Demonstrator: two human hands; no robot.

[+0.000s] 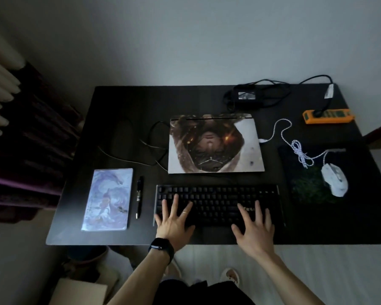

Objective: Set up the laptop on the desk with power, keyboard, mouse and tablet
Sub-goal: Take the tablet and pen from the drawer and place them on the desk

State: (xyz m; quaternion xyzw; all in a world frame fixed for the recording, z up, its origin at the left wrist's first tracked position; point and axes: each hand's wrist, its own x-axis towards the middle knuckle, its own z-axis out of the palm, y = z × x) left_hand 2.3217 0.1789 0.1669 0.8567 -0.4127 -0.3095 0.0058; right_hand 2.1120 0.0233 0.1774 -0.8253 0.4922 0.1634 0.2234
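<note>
The closed laptop [215,144], its lid covered by a printed picture, lies mid-desk. In front of it sits a black keyboard [218,202]. My left hand [174,219] rests flat on the keyboard's left side and my right hand [254,225] on its right side, fingers spread, holding nothing. A tablet [107,199] with an illustrated cover lies at the left, a black stylus pen [139,195] beside it. A white mouse [334,179] sits on a dark mouse pad [306,188] at the right, its braided cable running to the laptop. The power brick [246,95] lies behind the laptop.
An orange power strip [327,115] sits at the back right with a plug in it. Thin black cables [150,148] loop left of the laptop. The dark desk [123,102] stands against a pale wall. A dark curtain and a white radiator are at the far left.
</note>
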